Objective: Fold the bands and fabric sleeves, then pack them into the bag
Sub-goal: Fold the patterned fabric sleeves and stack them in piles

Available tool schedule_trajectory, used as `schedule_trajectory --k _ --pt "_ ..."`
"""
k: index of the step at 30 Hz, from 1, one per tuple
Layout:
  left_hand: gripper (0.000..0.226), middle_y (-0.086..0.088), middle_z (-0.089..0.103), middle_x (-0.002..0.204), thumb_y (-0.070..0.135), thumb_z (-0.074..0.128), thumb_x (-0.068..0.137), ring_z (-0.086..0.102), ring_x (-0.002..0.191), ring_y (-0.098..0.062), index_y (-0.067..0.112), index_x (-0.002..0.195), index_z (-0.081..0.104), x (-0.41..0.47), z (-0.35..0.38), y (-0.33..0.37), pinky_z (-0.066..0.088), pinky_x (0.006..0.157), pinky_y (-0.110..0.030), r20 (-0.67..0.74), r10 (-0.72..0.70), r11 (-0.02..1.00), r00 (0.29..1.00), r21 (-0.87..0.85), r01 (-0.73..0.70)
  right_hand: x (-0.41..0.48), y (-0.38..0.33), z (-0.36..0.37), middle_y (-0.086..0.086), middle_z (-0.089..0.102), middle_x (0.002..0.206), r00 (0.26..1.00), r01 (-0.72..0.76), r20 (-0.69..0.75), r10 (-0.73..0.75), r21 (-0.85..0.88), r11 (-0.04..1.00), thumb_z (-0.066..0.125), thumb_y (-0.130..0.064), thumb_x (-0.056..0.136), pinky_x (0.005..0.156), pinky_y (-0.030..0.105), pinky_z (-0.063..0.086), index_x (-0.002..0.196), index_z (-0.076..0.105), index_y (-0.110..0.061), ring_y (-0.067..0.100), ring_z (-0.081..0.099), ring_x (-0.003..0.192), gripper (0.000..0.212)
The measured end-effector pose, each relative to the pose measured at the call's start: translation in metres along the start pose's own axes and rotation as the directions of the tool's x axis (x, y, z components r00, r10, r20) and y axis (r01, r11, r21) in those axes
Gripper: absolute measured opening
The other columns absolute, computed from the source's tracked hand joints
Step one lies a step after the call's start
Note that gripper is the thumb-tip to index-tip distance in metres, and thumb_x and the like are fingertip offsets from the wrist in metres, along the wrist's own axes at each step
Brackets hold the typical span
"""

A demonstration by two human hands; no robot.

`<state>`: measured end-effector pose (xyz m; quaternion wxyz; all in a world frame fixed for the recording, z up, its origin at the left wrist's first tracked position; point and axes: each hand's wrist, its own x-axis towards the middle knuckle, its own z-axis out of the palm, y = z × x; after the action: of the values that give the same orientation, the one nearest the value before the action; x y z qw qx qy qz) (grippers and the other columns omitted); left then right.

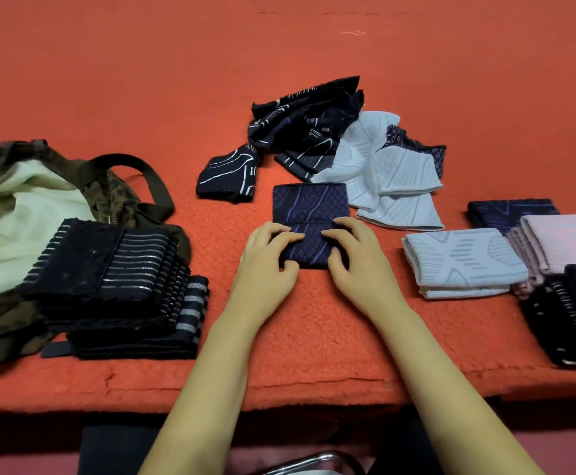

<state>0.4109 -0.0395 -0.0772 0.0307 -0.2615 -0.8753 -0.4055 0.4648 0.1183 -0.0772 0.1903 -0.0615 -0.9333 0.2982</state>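
The navy sleeve (310, 207) lies flat mid-table on the orange fleece cover (314, 337). Both forearms reach in from six o'clock. The left hand (269, 258) and right hand (357, 260) sit knuckles-up on its near end, fingers curled over it, thumbs at the edge, pinching it. The unfolded pile (314, 132) lies at twelve, the folded bands (115, 286) and camouflage bag (22, 207) at nine.

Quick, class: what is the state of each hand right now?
The left hand grips the near end of the purple sleeve, fingers curled.
The right hand grips the same sleeve, fingers curled.
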Motion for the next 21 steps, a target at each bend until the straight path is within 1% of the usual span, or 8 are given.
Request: schedule_trajectory --k 2,5,8,10,12,16,19,21 --pt "0.042 0.000 0.055 0.121 0.012 0.047 0.076 0.039 0.121 -0.012 0.014 0.114 0.062 0.001 0.000 0.000 0.016 0.103 -0.005 -0.052 0.002 1.000 0.999 -0.029 -0.004 -0.002 -0.001 -0.001 0.002 0.048 0.135 0.999 0.022 0.031 -0.023 0.023 1.000 0.042 -0.035 0.079 0.111 0.026 0.024 0.120 0.061 -0.014 0.014 0.038 0.130 0.050" --pt "0.028 0.001 0.060 0.110 0.003 0.050 0.083 0.052 0.109 -0.017 0.012 0.108 0.059 0.002 -0.003 0.001 0.033 0.098 -0.019 -0.132 -0.025 0.993 0.991 -0.119 0.010 -0.003 0.000 -0.002 0.000 0.053 0.132 0.995 0.083 0.048 -0.085 0.032 0.996 0.039 -0.035 0.070 0.118 0.035 0.013 0.118 0.060 -0.014 0.015 0.037 0.133 0.057" --pt "0.019 0.003 0.064 0.099 0.004 0.052 0.087 0.058 0.092 -0.014 0.014 0.102 0.058 0.002 -0.008 0.007 0.044 0.087 -0.025 -0.206 -0.043 0.975 0.978 -0.223 -0.004 -0.004 -0.004 -0.007 -0.001 0.065 0.103 0.995 0.088 -0.059 -0.082 0.120 0.989 0.036 -0.026 0.070 0.115 0.030 0.020 0.103 0.062 -0.011 0.015 0.054 0.108 0.044" --pt "0.015 0.008 0.063 0.097 0.013 0.051 0.089 0.059 0.092 -0.013 0.016 0.102 0.058 0.001 -0.008 0.011 0.044 0.086 -0.027 -0.250 -0.004 0.973 0.968 -0.224 -0.053 -0.007 -0.007 -0.010 -0.009 0.059 0.085 0.985 0.088 -0.159 -0.061 0.164 0.983 0.038 -0.024 0.072 0.097 0.038 0.041 0.095 0.061 -0.012 0.015 0.053 0.085 0.034" --pt "0.012 0.016 0.060 0.094 0.018 0.049 0.091 0.058 0.092 -0.011 0.023 0.100 0.055 -0.002 -0.009 0.014 0.042 0.085 -0.025 -0.261 0.013 0.971 0.965 -0.228 -0.075 -0.011 -0.009 -0.013 -0.018 0.056 0.082 0.971 0.063 -0.238 0.003 0.269 0.961 0.042 -0.026 0.074 0.076 0.033 0.047 0.097 0.058 -0.021 0.009 0.054 0.077 0.029" --pt "0.008 0.013 0.061 0.092 0.019 0.050 0.096 0.057 0.087 -0.009 0.021 0.102 0.055 -0.001 -0.006 0.014 0.040 0.077 -0.017 -0.231 -0.045 0.974 0.972 -0.228 -0.009 -0.011 -0.009 -0.014 -0.029 0.061 0.091 0.969 0.006 -0.228 0.095 0.404 0.915 0.051 -0.022 0.083 0.074 0.018 0.045 0.111 0.046 -0.031 -0.007 0.057 0.082 0.030" --pt "0.014 0.007 0.060 0.085 0.021 0.053 0.096 0.057 0.082 -0.014 0.013 0.106 0.055 0.004 -0.004 0.011 0.036 0.071 -0.019 -0.231 -0.159 0.968 0.960 -0.227 0.106 -0.009 -0.007 -0.013 -0.018 0.064 0.094 0.978 -0.047 -0.162 0.134 0.453 0.890 0.054 -0.026 0.087 0.086 0.024 0.047 0.120 0.039 -0.028 0.001 0.061 0.093 0.037" --pt "0.020 0.011 0.055 0.075 0.024 0.054 0.095 0.055 0.077 -0.014 0.011 0.110 0.054 0.007 -0.003 0.011 0.036 0.068 -0.022 -0.234 -0.232 0.955 0.944 -0.239 0.176 -0.007 -0.004 -0.011 -0.015 0.063 0.097 0.987 -0.060 -0.105 0.117 0.439 0.897 0.056 -0.021 0.083 0.088 0.020 0.045 0.124 0.034 -0.029 0.000 0.061 0.093 0.047"
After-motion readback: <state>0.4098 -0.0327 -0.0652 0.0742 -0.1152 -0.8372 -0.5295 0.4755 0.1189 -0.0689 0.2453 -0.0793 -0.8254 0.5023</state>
